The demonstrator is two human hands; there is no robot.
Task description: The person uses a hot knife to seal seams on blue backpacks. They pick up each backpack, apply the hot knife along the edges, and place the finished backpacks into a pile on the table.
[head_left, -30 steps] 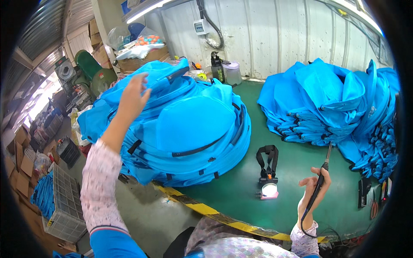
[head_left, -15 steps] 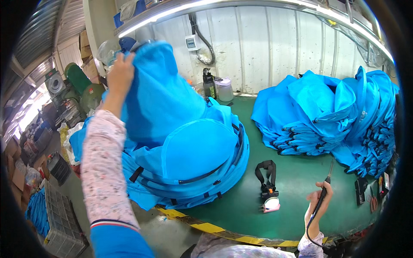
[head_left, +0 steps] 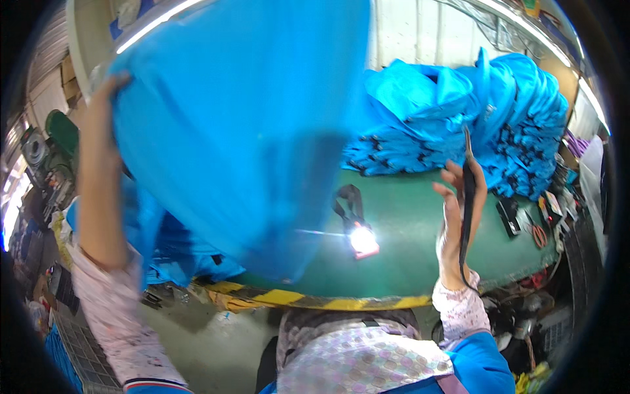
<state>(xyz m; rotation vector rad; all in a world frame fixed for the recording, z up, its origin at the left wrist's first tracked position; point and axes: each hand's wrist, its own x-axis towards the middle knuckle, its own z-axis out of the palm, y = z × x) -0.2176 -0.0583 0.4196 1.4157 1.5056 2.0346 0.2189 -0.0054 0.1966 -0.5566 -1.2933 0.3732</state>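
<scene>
My left hand (head_left: pixel 105 105) grips the edge of a large blue fabric piece (head_left: pixel 216 118), raised in front of me and blurred by motion. The cloth hides much of the left side of the bench. My right hand (head_left: pixel 453 217) holds a soldering iron (head_left: pixel 468 197) with a black handle, its metal tip pointing up and away and its cord trailing past the wrist. Some fingers of that hand stick out loosely. Between the hands, a lit headlamp (head_left: pixel 365 243) with a black strap lies on the green bench top (head_left: pixel 407 230).
A heap of blue fabric pieces (head_left: pixel 420 98) with dark-edged parts fills the back right. Scissors (head_left: pixel 539 236) and a black box (head_left: pixel 508 217) lie at the right. Yellow-black tape (head_left: pixel 341 303) marks the front edge. A grey crate (head_left: pixel 85 348) stands low left.
My left hand has lifted the blue fabric piece off the stack and spread it toward the middle. My right hand has risen with the soldering iron. The view has shifted; the headlamp now shines at me.
</scene>
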